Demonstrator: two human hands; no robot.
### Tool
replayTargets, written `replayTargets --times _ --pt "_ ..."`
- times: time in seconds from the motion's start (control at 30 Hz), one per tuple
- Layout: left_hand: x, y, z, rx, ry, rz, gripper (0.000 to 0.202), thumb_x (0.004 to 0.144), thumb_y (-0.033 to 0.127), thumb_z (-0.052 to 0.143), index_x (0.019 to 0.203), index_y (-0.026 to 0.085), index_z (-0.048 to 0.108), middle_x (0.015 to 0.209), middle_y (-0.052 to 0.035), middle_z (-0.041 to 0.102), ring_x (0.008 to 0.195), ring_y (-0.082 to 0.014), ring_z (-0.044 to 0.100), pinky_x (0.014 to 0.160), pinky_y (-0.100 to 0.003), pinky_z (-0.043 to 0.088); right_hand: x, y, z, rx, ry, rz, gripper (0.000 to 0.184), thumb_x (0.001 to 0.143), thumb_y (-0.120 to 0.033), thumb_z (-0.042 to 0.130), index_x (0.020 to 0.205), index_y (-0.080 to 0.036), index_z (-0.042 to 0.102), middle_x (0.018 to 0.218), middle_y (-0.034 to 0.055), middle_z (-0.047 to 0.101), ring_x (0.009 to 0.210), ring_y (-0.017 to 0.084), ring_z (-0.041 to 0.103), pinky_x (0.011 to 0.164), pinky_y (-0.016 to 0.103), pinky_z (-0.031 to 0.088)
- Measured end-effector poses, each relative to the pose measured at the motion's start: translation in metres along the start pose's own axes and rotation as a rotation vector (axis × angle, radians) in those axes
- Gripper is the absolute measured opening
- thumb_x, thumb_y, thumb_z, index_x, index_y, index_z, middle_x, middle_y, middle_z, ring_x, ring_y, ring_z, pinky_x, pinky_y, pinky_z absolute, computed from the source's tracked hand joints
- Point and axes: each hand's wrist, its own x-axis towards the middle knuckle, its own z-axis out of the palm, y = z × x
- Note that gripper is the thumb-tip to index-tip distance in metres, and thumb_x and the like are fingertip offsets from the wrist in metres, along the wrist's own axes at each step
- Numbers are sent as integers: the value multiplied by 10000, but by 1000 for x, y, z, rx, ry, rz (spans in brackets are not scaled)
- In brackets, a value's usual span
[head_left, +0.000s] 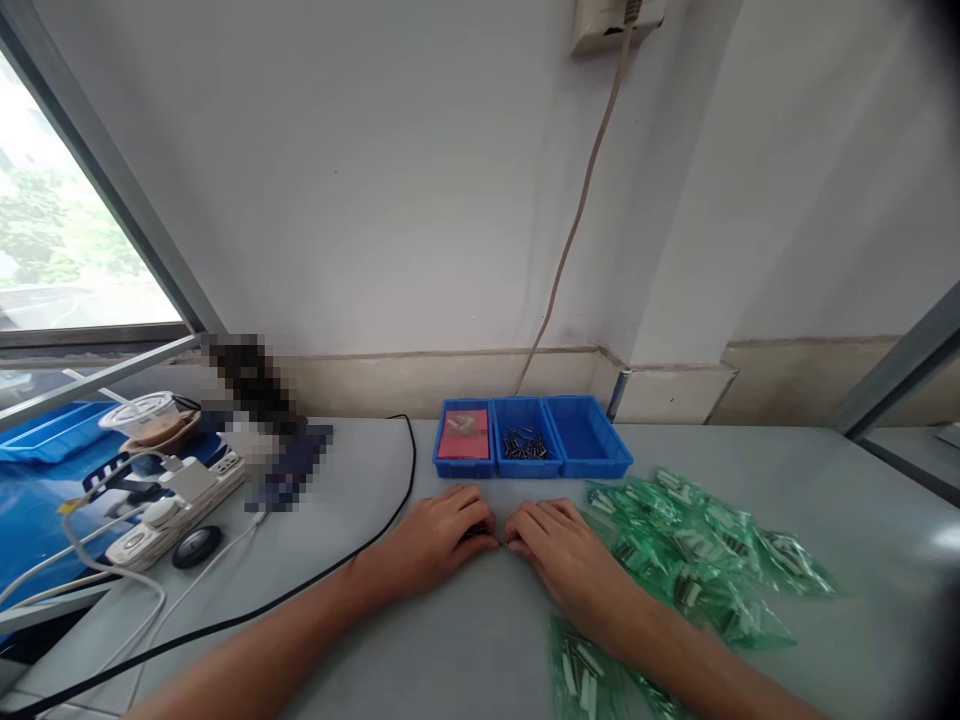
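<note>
My left hand [442, 535] and my right hand [559, 550] rest on the grey table [450, 640], fingertips almost meeting just in front of the blue trays. Both have fingers curled inward in a pinch around a small dark part [480, 533] between them; I cannot make out what it is. Behind them stand three joined blue trays [532, 440]: the left holds a pink sheet [465, 435], the middle holds several small dark metal pins [525, 445], the right looks bare. Green plastic bags [697, 560] of small parts lie to the right of my right hand and under that forearm.
A black cable [405, 480] curves across the table to my left. A white power strip [176, 495] with plugs, a clear lidded cup [142, 415] and a blurred object sit at the far left. A beige cord [577, 210] hangs down the wall from a socket.
</note>
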Motion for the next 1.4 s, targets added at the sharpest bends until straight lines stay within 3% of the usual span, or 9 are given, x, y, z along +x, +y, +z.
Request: replayTargets --times 0.5,0.77,1.4 --pt "1 3 -4 5 -12 -8 119 1055 314 678 1049 222 603 1053 4 646 953 -176 620 787 -271 444 2 -1 -5 81 -16 82 219 1127 -108 387 1020 -223 540 965 22 669 879 225 603 840 375 400" --pt "1 3 -5 1 -17 -6 122 1059 325 670 1048 219 610 1053 -5 649 958 -185 623 789 -269 447 1 0 -4 205 -60 170 193 1120 -141 454 1000 -244 563 974 10 667 909 234 586 824 355 432" --pt "0 4 -6 9 -32 6 127 1094 346 601 1057 225 617 1069 -20 648 1000 -197 624 840 -280 479 0 -1 -8 267 -93 133 194 1119 -154 439 1022 -247 580 984 13 671 906 211 605 811 333 462"
